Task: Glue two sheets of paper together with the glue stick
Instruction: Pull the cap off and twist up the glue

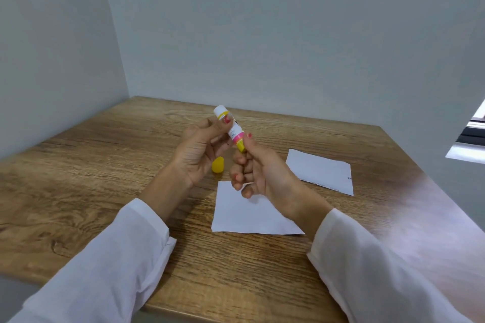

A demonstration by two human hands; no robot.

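A white glue stick (234, 129) with pink and yellow bands is held tilted above the table, its white glue end pointing up and away. My left hand (199, 149) grips its upper body. My right hand (258, 169) pinches the yellow base at its lower end. The yellow cap (218, 164) lies on the table below my hands. One white sheet of paper (246, 214) lies under my right hand. A second white sheet (321, 170) lies farther right, apart from the first.
The wooden table (105, 178) fills the view and ends at grey walls at the back and left. Its near edge runs along the bottom. A window frame (472, 136) shows at the far right.
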